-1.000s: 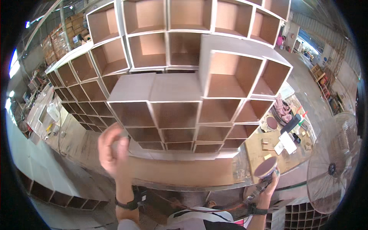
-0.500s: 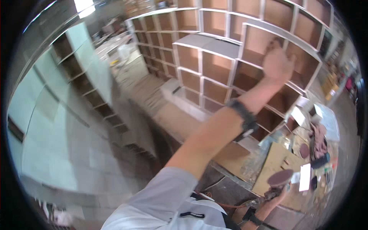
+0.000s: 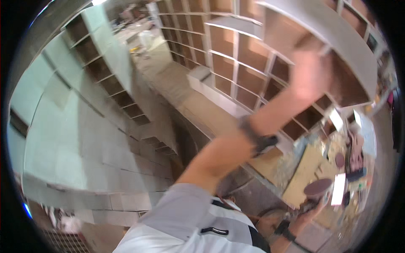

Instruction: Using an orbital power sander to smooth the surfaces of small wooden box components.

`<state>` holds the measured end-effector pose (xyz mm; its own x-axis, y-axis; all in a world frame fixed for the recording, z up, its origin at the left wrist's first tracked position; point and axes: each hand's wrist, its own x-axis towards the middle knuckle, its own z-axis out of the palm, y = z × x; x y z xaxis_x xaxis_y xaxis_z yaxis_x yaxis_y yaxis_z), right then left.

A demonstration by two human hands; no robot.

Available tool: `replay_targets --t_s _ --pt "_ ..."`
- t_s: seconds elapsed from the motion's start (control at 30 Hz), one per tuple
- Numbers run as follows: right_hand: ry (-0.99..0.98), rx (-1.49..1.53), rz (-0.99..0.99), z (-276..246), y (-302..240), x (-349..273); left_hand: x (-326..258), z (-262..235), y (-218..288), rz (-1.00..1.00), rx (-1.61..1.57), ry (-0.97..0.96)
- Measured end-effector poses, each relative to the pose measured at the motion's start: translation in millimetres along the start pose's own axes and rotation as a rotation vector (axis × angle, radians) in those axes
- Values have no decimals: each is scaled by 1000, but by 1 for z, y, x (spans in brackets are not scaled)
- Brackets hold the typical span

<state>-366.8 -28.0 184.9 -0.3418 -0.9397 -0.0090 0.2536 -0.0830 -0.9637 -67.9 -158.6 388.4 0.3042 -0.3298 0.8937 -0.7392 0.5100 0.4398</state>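
Observation:
My left hand (image 3: 312, 76) reaches up to the right, blurred, with its fingers at the inner divider of a white-edged wooden compartment box (image 3: 339, 31). It appears closed on that divider. The box is tilted, its pale grey outer side facing up and its open brown compartments toward me. At the lower right, my right hand (image 3: 310, 213) is wrapped round the body of a sander whose round dark-red sanding disc (image 3: 318, 187) faces upward. The sander's body is partly hidden by the hand.
Stacked compartment boxes (image 3: 223, 38) stand behind, on a dusty brown bench (image 3: 202, 111). Pale green-white stacked boxes (image 3: 63, 135) fill the left. Around the right hand lie a wooden board (image 3: 306, 168), a spare sanding disc (image 3: 340, 160), a pink cloth (image 3: 356, 147) and a lit white rectangle (image 3: 338, 189).
The compartment box has come off the stack toward me and tipped, so its grey side now shows, with my left hand at its divider. My right hand stays low with the sander.

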Motion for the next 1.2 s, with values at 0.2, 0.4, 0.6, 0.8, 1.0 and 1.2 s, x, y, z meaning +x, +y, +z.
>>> replay_targets --t_s 0.2,0.4,0.6,0.8,1.0,1.2 --pt "-55 -217 -164 -16 -1 27 -207 -155 -43 -523 -109 -102" --pt "-226 -542 -73 31 -40 16 -366 -122 -100 -908 -103 -417" --pt "-542 -1050 -160 114 -41 1 -411 -76 -117 -1206 -590 -24" --pt "-733 -1205 -287 191 -15 -22 -399 -90 -123 -729 -135 -556" --pt "-889 -1322 -463 237 35 -41 -357 -87 -102 -808 -372 -249" --pt "-997 -1384 -568 274 77 -46 -387 -89 -116 -779 -288 -371"
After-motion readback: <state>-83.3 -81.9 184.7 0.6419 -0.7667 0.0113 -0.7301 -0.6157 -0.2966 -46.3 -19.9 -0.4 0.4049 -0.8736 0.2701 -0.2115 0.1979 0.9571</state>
